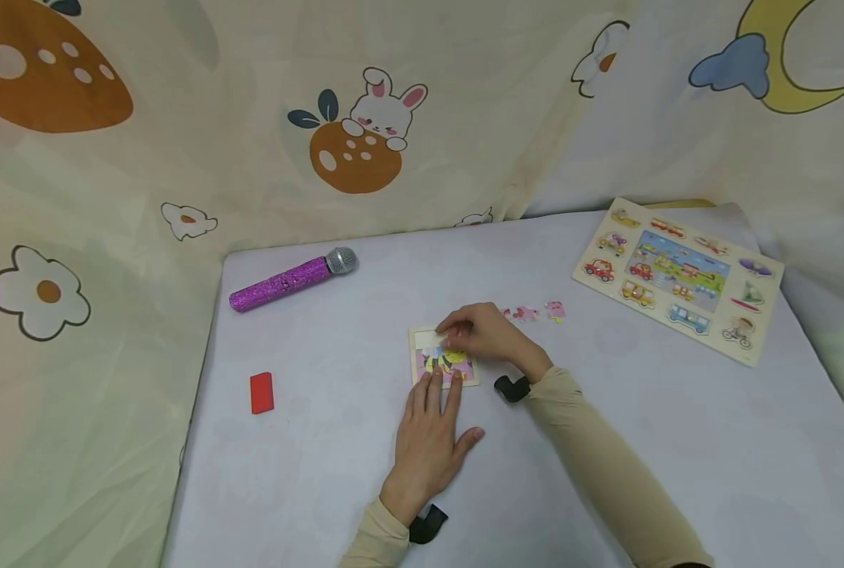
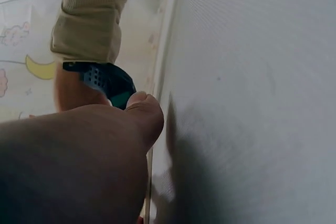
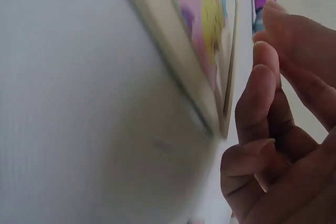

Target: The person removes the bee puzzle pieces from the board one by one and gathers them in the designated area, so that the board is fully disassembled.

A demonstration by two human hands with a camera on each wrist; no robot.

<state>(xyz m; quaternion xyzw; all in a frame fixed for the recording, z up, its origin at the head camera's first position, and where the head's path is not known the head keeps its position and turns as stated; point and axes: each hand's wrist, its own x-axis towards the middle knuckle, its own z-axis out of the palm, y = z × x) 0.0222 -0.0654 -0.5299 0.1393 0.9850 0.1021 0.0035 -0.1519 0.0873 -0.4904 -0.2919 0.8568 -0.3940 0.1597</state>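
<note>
A small wooden jigsaw board [image 1: 411, 359] with a pale frame and a yellow, pink and blue picture lies in the middle of the table. Its upper part shows bare pale wood. My left hand [image 1: 425, 442] lies palm down, its straight fingertips at the board's near edge. Over the far right part of the board is my right hand [image 1: 489, 335], fingers bent, with thumb and index tip close together. I cannot tell whether a small piece is between them. In the right wrist view, the board [image 3: 173, 40] stands left of the bent fingers [image 3: 257, 87].
Pink jigsaw pieces [image 1: 554, 311] lie just beyond the right hand. A vehicle peg puzzle [image 1: 677, 272] is at the far right, a purple glitter microphone [image 1: 280, 285] at the far left. Nearer on the left lies a red block [image 1: 262, 393]. A printed curtain [image 1: 252, 118] hangs behind the table.
</note>
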